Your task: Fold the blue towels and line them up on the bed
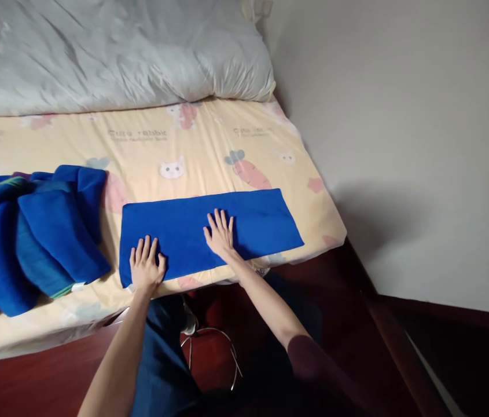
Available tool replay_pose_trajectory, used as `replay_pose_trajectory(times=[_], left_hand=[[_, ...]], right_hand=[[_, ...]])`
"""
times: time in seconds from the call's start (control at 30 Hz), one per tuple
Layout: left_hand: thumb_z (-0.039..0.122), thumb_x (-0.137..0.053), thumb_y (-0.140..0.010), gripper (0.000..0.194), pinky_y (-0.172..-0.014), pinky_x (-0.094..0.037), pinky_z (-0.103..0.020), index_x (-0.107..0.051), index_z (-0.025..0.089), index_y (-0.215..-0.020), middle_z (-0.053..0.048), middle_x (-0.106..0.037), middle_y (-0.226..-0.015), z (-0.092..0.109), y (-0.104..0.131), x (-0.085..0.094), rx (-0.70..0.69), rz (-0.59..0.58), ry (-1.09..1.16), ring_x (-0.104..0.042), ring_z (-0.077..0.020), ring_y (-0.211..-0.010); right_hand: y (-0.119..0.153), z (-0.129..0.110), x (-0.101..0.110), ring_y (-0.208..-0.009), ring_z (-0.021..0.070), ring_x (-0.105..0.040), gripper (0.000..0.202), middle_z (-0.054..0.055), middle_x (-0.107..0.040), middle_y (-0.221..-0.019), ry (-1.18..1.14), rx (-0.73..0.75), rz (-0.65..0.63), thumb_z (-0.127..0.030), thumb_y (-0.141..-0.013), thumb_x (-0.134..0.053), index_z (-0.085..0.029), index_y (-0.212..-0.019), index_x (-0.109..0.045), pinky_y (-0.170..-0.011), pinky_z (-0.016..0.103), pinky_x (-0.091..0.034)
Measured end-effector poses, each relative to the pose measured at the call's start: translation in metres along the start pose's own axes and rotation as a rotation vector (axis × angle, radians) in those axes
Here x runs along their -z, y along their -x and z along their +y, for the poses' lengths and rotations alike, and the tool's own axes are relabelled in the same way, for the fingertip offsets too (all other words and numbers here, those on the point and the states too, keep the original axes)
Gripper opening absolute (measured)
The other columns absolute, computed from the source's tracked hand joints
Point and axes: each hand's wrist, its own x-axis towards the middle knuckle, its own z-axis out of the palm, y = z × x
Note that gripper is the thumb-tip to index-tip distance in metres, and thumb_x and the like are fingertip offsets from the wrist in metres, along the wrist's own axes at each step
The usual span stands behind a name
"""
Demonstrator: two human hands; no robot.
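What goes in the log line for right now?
left hand: flat on blue towel | right hand: flat on towel | blue pile: left, on bed

two hands (145, 265), one flat blue towel (244, 223), one towel pile (31, 237), one duvet (118, 52).

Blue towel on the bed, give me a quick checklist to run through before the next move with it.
1. Blue towel lies flat as a long strip, no big wrinkles: ok.
2. Left hand flat, fingers spread, on the towel's near left corner: ok.
3. Right hand flat on the towel's middle: ok.
4. Towel fully on the sheet, near edge close to the bed edge but not hanging over: ok.
5. Pile of blue cloth to the left stays apart from the towel: ok, a gap shows.
6. Layers under the towel lined up: cannot tell.
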Motion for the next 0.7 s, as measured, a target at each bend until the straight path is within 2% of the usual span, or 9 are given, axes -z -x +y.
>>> replay_pose_trajectory(times=[0.07, 0.2, 0.33, 0.43, 0.53, 0.63, 0.7], left_hand=[[0.034, -0.042, -0.095, 0.065, -0.131, -0.014, -0.052, -0.045, 0.022, -0.158, -0.007, -0.034, -0.168, -0.001, -0.001, -0.001, -0.006, 0.009, -0.004, -0.026, -0.0274, -0.159], [0.033, -0.045, -0.093, 0.067, -0.131, -0.015, -0.054, -0.044, 0.023, -0.159, -0.007, -0.035, -0.168, -0.001, -0.002, -0.004, -0.017, 0.027, 0.005, -0.027, -0.0293, -0.158], [0.033, -0.047, -0.091, 0.07, -0.13, -0.016, -0.057, -0.042, 0.026, -0.161, -0.004, -0.033, -0.169, -0.001, -0.003, -0.006, 0.001, 0.023, 0.023, -0.027, -0.0313, -0.158], [0.033, -0.046, -0.091, 0.07, -0.132, -0.015, -0.053, -0.042, 0.027, -0.16, -0.002, -0.032, -0.169, -0.002, -0.003, -0.007, 0.0, 0.024, 0.024, -0.027, -0.0296, -0.158], [0.034, -0.045, -0.092, 0.069, -0.132, -0.014, -0.052, -0.042, 0.026, -0.16, -0.001, -0.031, -0.17, -0.003, -0.002, -0.008, -0.009, 0.022, 0.028, -0.026, -0.0288, -0.159], [0.034, -0.045, -0.092, 0.068, -0.132, -0.013, -0.054, -0.042, 0.026, -0.16, -0.002, -0.03, -0.17, -0.003, -0.002, -0.008, 0.003, 0.016, 0.039, -0.024, -0.0301, -0.159], [0.033, -0.046, -0.092, 0.069, -0.132, -0.012, -0.054, -0.042, 0.026, -0.16, -0.001, -0.029, -0.171, -0.004, -0.002, -0.008, 0.02, -0.008, 0.036, -0.024, -0.0308, -0.159]], right_hand=[[-0.031, 0.031, 0.007, -0.162, 0.0307, -0.009, 0.061, 0.009, -0.02, -0.174, 0.026, -0.083, -0.013, -0.047, -0.108, -0.038, -0.021, -0.163, -0.036, -0.129, 0.063, -0.001], [-0.077, 0.125, 0.027, -0.162, 0.029, -0.009, 0.066, 0.01, -0.016, -0.174, 0.1, -0.171, 0.002, -0.052, -0.107, -0.037, -0.021, -0.165, -0.03, -0.13, 0.059, -0.004], [-0.098, 0.215, 0.051, -0.162, 0.0245, -0.009, 0.064, 0.009, -0.016, -0.175, 0.16, -0.258, -0.008, -0.049, -0.109, -0.03, -0.019, -0.166, -0.026, -0.131, 0.056, -0.006], [-0.11, 0.261, 0.067, -0.162, 0.0209, -0.01, 0.062, 0.008, -0.016, -0.175, 0.19, -0.242, -0.025, -0.045, -0.11, -0.026, -0.019, -0.166, -0.026, -0.132, 0.05, -0.008], [-0.121, 0.276, 0.079, -0.162, 0.0214, -0.011, 0.062, 0.008, -0.015, -0.175, 0.202, -0.246, -0.069, -0.044, -0.11, -0.023, -0.018, -0.166, -0.024, -0.131, 0.052, -0.009], [-0.112, 0.258, 0.083, -0.163, 0.0267, -0.006, 0.064, 0.011, -0.011, -0.175, 0.243, -0.239, -0.068, -0.043, -0.11, -0.023, -0.013, -0.166, -0.021, -0.13, 0.058, -0.004], [-0.085, 0.238, 0.081, -0.163, 0.0284, -0.003, 0.065, 0.011, -0.008, -0.175, 0.278, -0.163, -0.022, -0.043, -0.11, -0.022, -0.012, -0.167, -0.017, -0.129, 0.06, -0.002]])
